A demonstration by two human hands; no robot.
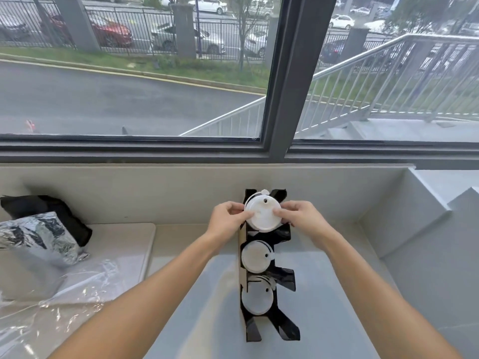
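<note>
A black cup holder rack (283,330) stands on the pale ledge with three round slots in a row. The far slot holds a white lid (263,212) with a small dark hole. My left hand (228,218) pinches that lid's left rim, and my right hand (298,215) pinches its right rim, thumbs on top. Two more white lids sit in the rack: a middle lid (255,256) and a near lid (256,299). What lies under the lids is hidden.
A silver-and-black foil bag (39,237) and a black bag (54,206) lie at the left on a cushion (124,244). Crumpled clear plastic film (77,301) spreads at the lower left. The window frame (280,99) and low wall stand behind the rack.
</note>
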